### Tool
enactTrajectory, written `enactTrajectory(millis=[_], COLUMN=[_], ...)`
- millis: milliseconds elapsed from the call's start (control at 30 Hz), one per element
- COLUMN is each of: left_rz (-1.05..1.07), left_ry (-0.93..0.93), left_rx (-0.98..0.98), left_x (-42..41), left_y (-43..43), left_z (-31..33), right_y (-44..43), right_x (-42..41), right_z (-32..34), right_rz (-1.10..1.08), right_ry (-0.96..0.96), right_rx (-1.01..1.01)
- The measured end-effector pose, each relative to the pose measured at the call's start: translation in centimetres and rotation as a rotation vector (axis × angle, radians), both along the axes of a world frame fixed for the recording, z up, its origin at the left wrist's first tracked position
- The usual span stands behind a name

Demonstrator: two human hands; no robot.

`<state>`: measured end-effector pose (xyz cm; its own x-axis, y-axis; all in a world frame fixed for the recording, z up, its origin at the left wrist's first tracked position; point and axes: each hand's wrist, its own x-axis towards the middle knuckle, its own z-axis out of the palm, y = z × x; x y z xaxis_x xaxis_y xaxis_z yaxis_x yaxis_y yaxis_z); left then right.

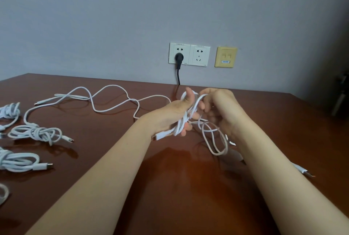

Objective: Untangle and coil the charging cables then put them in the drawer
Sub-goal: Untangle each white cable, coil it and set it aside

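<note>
The white cable (pixel 186 119) sits mid-air over the middle of the surface (pixel 170 187), wound in several turns round the person's left hand (pixel 175 113). That grip is closed round the turns, fingers curled through the coil, and one connector (pixel 158 137) pokes out below the wrist. The right hand (pixel 219 108) is just beside it, fingers bent, pinching a strand at the top of the coil. A slack loop (pixel 217 140) hangs under that hand down to the wood.

From the hands a long loose length (pixel 113 91) snakes away to the left across the surface and seems to be the same cable. So I'd judge this as the coiling step, part done. The next move calls for drawing that slack in turn by turn, keeping the loops even and clearing the hanging loop so it doesn't knot.

At the left edge lie the coiled bundles (pixel 35 133), apart from each other, and another cable end (pixel 302 170) shows beyond the right forearm. No drawer is in sight from here.

On the wall behind, the twin sockets (pixel 188 54) carry small print too fine to read, with a black plug (pixel 179 58) in the left one. The yellow plate (pixel 226 57) beside them has a blue label (pixel 225 61) I can't make out.
</note>
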<state>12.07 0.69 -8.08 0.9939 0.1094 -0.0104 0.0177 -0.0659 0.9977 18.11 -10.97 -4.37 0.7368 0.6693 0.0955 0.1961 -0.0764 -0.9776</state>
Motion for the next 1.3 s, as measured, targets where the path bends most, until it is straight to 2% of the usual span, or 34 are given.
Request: enactTrajectory(millis=[67,133,233,367,467,533,733,833,900,1067,1167,1300], left_rz=[-0.024,-0.01,-0.018,-0.022,0.003,0.013,-0.067,-0.024,-0.013,0.068,0.128,0.143], left_ry=[0.04,0.088,0.177,0.235,0.217,0.214,0.152,0.126,0.085,0.011,0.011,0.057], left_rx=[0.075,0.225,0.425,0.402,0.344,0.298,0.246,0.229,0.23,0.41,0.421,0.6], left_x=[0.0,-0.3,-0.8,-0.5,-0.6,-0.8,-0.9,-0.9,-0.7,-0.2,0.0,0.1], left_y=[0.4,0.3,-0.8,-1.6,-1.1,-1.0,-1.3,-1.6,-1.8,-2.2,-2.8,-3.3], left_z=[0.0,-0.1,0.2,-0.2,-0.3,-0.2,0.2,0.1,0.0,0.0,0.0,0.3], right_y=[0.2,0.5,0.6,0.5,0.4,0.3,0.4,0.8,0.9,0.9,0.9,0.8], right_x=[0.1,-0.2,-0.7,0.2,0.2,-0.1,0.2,-0.1,-0.1,0.3,0.7,1.3], right_z=[0.0,-0.2,-0.5,-0.9,-1.3,-1.3,-1.4,-2.2,-2.3,-2.3,-2.4,-2.5], right_rz=[-0.069,-0.142,-0.127,-0.013,0.064,0.09,0.134,-0.048,-0.148,-0.245,-0.295,-0.383], right_ry=[-0.127,-0.366,-0.658,-0.681,-0.838,-0.926,-0.849,-1.006,-1.022,-1.006,-0.943,-0.853], right_rx=[-0.051,-0.063,-0.131,-0.251,-0.471,-0.506,-0.34,-0.337,-0.265,-0.195,-0.163,-0.168])
